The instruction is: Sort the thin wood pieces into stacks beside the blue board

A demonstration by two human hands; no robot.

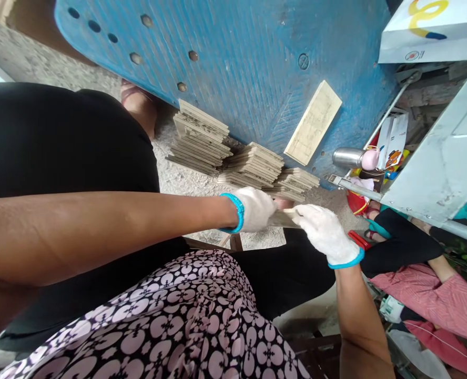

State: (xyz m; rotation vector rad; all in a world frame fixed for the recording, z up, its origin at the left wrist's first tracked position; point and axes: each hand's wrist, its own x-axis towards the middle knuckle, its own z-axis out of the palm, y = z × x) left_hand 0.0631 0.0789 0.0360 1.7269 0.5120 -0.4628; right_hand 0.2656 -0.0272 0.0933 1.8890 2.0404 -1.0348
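A thin, flat, pale wooden strip [281, 219] lies roughly level near the middle of the frame, slightly right of centre, its ends covered by two white gloves; only its short grey-tan middle stretch shows between them

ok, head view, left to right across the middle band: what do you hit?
Bare left forearm → left hand in white glove with blue cuff → thin flat tan strip held between both hands → right hand in matching white glove → steel flask with pink cap → grey metal panel.
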